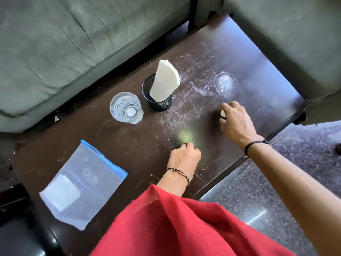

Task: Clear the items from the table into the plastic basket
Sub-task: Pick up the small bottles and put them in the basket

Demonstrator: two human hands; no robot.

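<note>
My right hand (236, 121) rests on the dark scratched table (114, 145) at the right. Its fingers are curled around a small white object (222, 113), which is mostly hidden. My left hand (184, 157) is closed near the table's middle, with a small dark thing (184, 144) just showing at its fingertips. A pale greenish patch of light (185, 135) lies right in front of it. A clear glass of water (126, 108) stands at the back. Beside it, a black mesh cup (158, 100) holds white napkins (165, 82). A zip bag with a blue seal (83, 183) lies flat at the left. No basket is in view.
Grey sofa cushions (55, 52) border the table at the back and at the right (295, 43). A wet ring mark (224, 83) shows on the tabletop. Speckled stone floor (276, 182) lies beyond the table's near right edge. My red garment (175, 228) covers the lower view.
</note>
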